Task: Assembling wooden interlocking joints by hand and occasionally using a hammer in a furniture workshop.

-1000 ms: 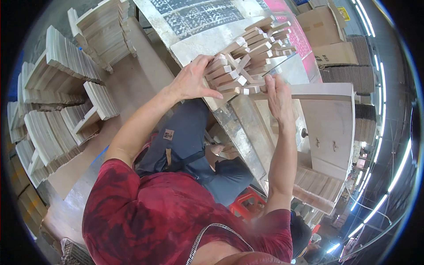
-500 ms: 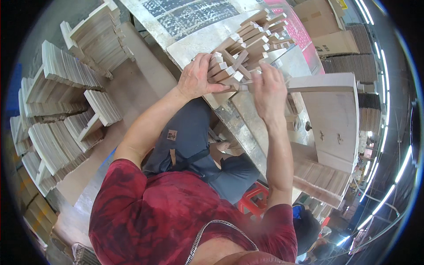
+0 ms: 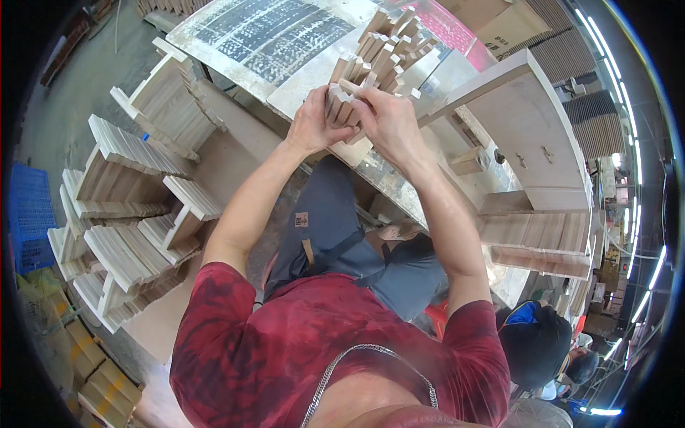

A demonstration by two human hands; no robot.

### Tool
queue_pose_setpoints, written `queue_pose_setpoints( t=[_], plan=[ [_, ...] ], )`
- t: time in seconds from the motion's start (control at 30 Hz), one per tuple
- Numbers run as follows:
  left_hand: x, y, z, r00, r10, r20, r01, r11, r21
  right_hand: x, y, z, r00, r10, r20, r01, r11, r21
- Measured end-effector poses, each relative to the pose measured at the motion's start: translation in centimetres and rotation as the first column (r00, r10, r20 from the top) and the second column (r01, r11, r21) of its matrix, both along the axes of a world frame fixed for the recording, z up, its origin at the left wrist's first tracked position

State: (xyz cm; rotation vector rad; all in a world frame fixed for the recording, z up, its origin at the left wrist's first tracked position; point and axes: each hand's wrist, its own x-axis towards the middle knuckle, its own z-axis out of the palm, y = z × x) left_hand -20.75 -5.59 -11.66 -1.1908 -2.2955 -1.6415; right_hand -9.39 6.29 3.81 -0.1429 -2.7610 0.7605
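Note:
My left hand (image 3: 311, 124) grips the near left side of a bundle of short wooden sticks (image 3: 341, 107), its thumb across the front. My right hand (image 3: 391, 127) closes in on the bundle's right side, its fingers bent against the stick ends. Square, pale ends of the sticks face up between both hands. Just beyond lies a heap of similar loose wooden sticks (image 3: 389, 57), on the worktable (image 3: 292, 96). My fingers partly hide how many sticks each hand holds.
Stacks of wooden boards (image 3: 132, 153) stand on the left, with a blue crate (image 3: 30, 217) farther out. On the right are a curved wooden panel (image 3: 553, 135) and a row of wooden pieces (image 3: 535, 232). Another person (image 3: 535, 339) sits at lower right.
My right hand has come left from beside the sticks onto the bundle. Sticks that lay crossed near my hands now stand closer together. The whole view has shifted.

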Motion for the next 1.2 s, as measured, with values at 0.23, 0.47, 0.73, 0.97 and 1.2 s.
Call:
queue_pose_setpoints(
  t=[0.23,0.47,0.73,0.97,1.2],
  plan=[
    [-0.3,0.5,-0.1,0.991,-0.047,0.125,0.048,0.999,-0.001,-0.4,0.3,-2.4,0.992,-0.058,-0.109,0.054,0.998,-0.039],
    [-0.8,0.2,0.8,0.992,0.009,0.123,-0.003,0.999,-0.050,4.7,1.4,0.3,0.885,-0.290,-0.363,0.258,0.957,-0.135],
    [-0.7,1.0,0.7,0.999,0.048,0.002,-0.048,0.997,-0.058,3.1,5.2,-12.4,0.939,-0.342,-0.036,0.336,0.934,-0.120],
    [-0.9,0.8,3.0,0.995,-0.012,0.103,0.039,0.962,-0.269,0.8,1.2,-14.2,0.846,-0.532,-0.040,0.501,0.818,-0.283],
    [-2.0,1.8,0.4,0.990,-0.098,0.105,0.120,0.966,-0.230,0.1,1.2,-16.1,0.799,-0.521,-0.299,0.489,0.853,-0.180]
  ],
)
